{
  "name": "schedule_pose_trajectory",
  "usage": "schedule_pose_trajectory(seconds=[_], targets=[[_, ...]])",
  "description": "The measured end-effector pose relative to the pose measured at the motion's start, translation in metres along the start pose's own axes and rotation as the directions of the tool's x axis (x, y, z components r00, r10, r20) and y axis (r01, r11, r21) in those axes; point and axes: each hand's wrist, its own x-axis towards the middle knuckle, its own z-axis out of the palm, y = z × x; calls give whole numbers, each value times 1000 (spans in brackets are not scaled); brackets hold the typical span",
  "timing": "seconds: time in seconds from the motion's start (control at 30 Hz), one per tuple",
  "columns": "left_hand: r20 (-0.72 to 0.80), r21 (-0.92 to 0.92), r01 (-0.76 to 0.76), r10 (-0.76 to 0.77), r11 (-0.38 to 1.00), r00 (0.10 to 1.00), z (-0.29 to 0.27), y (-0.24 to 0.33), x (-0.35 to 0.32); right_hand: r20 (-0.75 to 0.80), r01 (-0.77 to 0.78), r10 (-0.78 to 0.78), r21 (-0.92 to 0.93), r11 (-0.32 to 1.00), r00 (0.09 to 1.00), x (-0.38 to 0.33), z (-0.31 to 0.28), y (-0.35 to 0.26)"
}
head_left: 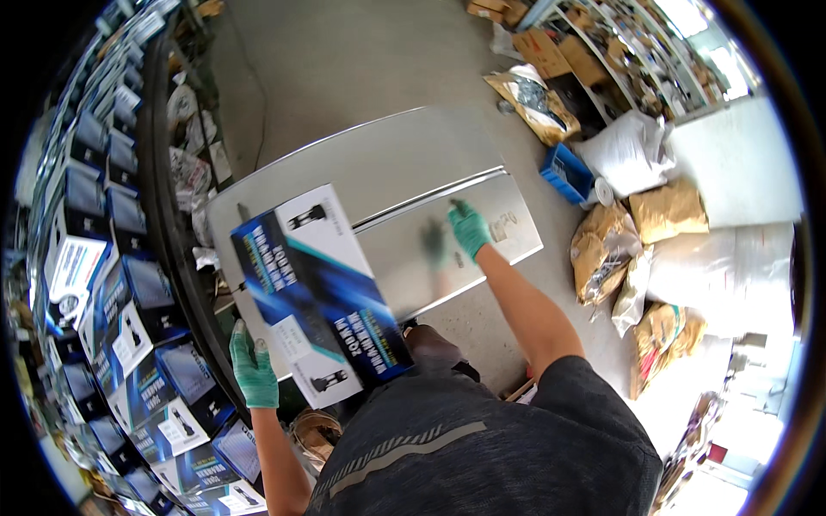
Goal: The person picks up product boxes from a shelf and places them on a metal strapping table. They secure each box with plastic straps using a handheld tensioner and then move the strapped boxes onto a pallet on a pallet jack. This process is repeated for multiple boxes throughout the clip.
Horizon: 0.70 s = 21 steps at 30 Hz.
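Above the left hand (254,371), box (317,292) gripped at its lower corner, tilted. Right hand (469,228) flat, open on the metal surface (404,163) beyond. Better steadied with both hands.

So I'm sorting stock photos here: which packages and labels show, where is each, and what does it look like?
Blue-and-white carton: centre, flat rectangular box tilted over the steel tabletop, left hand at its lower corner.
Stacked cartons: left edge, same blue-and-white boxes in rows.
Small label: pale sticker on the tabletop beside the right hand.
Brown sacks: right, on the floor.
Blue crate: floor beyond the table.
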Motion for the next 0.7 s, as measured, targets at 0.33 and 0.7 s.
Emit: schedule_pose_trajectory(seconds=[0.33, 0.7], targets=[[393, 894, -328, -182, 307, 901, 112, 107, 7, -111, -342, 324, -330, 880, 940, 186, -132, 118], [380, 897, -310, -192, 314, 905, 109, 102, 6, -189, -159, 513, 814, 559, 837, 199, -144, 96]])
